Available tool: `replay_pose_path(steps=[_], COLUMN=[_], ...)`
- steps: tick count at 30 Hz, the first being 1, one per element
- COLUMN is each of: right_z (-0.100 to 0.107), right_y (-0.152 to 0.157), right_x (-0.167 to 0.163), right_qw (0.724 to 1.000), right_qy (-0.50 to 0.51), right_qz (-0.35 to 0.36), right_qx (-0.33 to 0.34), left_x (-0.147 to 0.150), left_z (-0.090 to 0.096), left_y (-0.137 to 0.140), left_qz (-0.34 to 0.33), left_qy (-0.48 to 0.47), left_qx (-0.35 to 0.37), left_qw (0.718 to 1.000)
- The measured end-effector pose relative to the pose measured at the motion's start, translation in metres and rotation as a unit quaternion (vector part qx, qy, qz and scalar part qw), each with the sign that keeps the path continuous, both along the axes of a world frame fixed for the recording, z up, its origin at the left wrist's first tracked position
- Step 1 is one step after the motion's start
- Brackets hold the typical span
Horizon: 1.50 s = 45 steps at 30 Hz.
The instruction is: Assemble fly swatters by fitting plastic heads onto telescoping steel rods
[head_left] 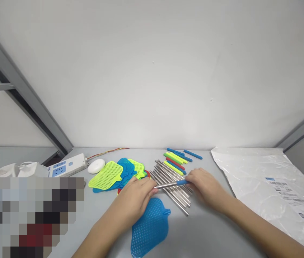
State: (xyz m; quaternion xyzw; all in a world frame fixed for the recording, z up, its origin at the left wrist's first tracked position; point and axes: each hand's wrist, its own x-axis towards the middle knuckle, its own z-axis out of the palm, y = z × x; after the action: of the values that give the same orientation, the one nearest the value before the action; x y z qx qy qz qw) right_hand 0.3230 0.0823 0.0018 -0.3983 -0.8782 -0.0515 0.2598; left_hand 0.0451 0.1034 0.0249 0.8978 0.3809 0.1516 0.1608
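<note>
Both hands are on one thin metal rod, held nearly level. My left hand is closed around its left end. At the rod's right end sits a blue handle sleeve, with the fingers of my right hand closed on it. Under the rod lies a loose pile of bare metal rods. A blue fly swatter head rests flat just below my left hand. Left of that hand, yellow-green fly swatter heads and blue ones overlap, with a little red showing. Several coloured handle sleeves lie behind the rods.
A white power strip and a round white object are at the left. A white plastic mailing bag with labels covers the right side. The wall rises behind the grey table. The lower left is pixelated.
</note>
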Motion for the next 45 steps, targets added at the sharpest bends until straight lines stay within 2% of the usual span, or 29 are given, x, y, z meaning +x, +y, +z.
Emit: replay_pose_path(steps=[6, 15, 24, 27, 29, 31, 32, 33, 34, 35, 36, 37, 38, 39, 40, 42, 45], right_z=[-0.004, 0.006, 0.005, -0.002, -0.004, -0.001, 0.003, 0.009, 0.016, 0.023, 0.030, 0.035, 0.039, 0.042, 0.043, 0.041, 0.035], right_y=[0.000, -0.004, -0.008, -0.009, -0.011, -0.015, -0.018, -0.021, -0.024, -0.027, -0.029, -0.031, -0.032, -0.033, -0.033, -0.034, -0.036], right_x=[-0.002, -0.007, -0.010, -0.012, -0.016, -0.022, -0.027, -0.031, -0.037, -0.043, -0.049, -0.055, -0.060, -0.065, -0.068, -0.073, -0.073], right_qw=[1.000, 0.996, 0.998, 1.000, 0.996, 0.974, 0.958, 0.939, 0.918, 0.895, 0.862, 0.818, 0.766, 0.712, 0.661, 0.582, 0.510], right_qy=[-0.012, -0.041, -0.035, 0.000, 0.057, 0.125, 0.158, 0.189, 0.220, 0.256, 0.293, 0.328, 0.363, 0.396, 0.427, 0.478, 0.514], right_qz=[-0.003, 0.004, -0.003, -0.011, -0.032, -0.062, -0.072, -0.077, -0.072, -0.060, -0.038, -0.010, 0.015, 0.036, 0.049, 0.056, 0.067], right_qx=[0.021, 0.076, 0.060, 0.014, -0.066, -0.177, -0.230, -0.278, -0.321, -0.362, -0.413, -0.473, -0.530, -0.579, -0.616, -0.656, -0.686], left_x=[-0.002, 0.006, 0.009, 0.005, 0.001, 0.000, 0.003, 0.007, 0.014, 0.022, 0.031, 0.039, 0.047, 0.053, 0.056, 0.057, 0.047], left_z=[-0.001, -0.001, -0.003, 0.002, 0.010, 0.019, 0.024, 0.028, 0.032, 0.034, 0.036, 0.037, 0.038, 0.038, 0.039, 0.038, 0.038], left_y=[-0.001, -0.002, -0.003, -0.001, 0.002, 0.004, 0.005, 0.005, 0.006, 0.006, 0.007, 0.008, 0.011, 0.014, 0.017, 0.024, 0.033], left_qz=[0.013, 0.012, 0.010, 0.002, -0.005, 0.031, 0.068, 0.106, 0.141, 0.161, 0.153, 0.147, 0.145, 0.147, 0.143, 0.139, 0.133], left_qy=[-0.005, 0.012, -0.013, -0.043, -0.089, -0.182, -0.249, -0.329, -0.419, -0.506, -0.593, -0.663, -0.706, -0.733, -0.747, -0.761, -0.782], left_qx=[0.007, 0.033, -0.007, -0.011, -0.028, -0.060, -0.087, -0.124, -0.169, -0.223, -0.287, -0.342, -0.389, -0.428, -0.459, -0.491, -0.486], left_qw=[1.000, 0.999, 1.000, 0.999, 0.996, 0.981, 0.962, 0.930, 0.881, 0.817, 0.736, 0.649, 0.574, 0.508, 0.458, 0.401, 0.367])
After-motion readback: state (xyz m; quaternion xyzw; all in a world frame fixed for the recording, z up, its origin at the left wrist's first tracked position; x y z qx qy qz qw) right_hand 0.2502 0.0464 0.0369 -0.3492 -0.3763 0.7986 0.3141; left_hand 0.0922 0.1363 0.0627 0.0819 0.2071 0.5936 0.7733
